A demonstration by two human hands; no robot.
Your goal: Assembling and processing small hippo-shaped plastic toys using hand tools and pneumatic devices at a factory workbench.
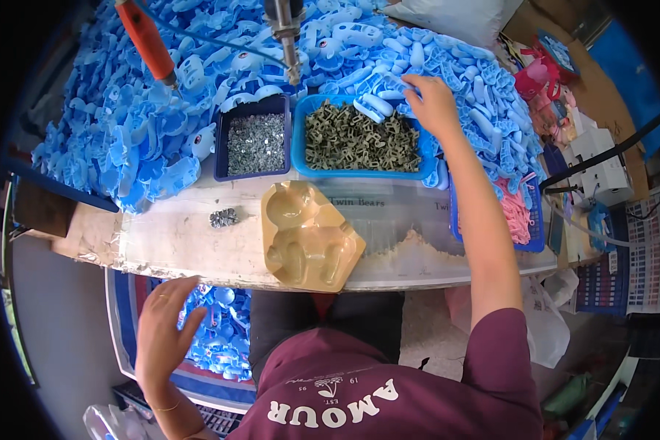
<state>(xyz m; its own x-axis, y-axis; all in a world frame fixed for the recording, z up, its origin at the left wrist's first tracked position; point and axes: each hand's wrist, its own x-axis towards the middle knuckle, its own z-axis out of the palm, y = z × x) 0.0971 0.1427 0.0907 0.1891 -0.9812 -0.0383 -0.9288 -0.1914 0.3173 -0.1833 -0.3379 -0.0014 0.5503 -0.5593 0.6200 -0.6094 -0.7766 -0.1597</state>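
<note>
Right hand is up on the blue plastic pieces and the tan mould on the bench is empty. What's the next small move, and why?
Probably close the right hand on one blue plastic piece and bring it back to the tan mould. The fingers already rest on the heap, the mould's recesses hold nothing, and the left hand is low over the bin of blue pieces.

Worn workbench [183, 242]: 2 blue trays [367, 173], tan mould [309, 236], screw cluster [224, 217].

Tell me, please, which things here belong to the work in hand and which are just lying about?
In hand:
- right hand reaching into the heap of blue plastic parts
- left hand over the bin of blue parts
- tan moulded jig
- tray of olive clips
- tray of small metal bits

Lying about:
- pink parts
- white boxes
</note>
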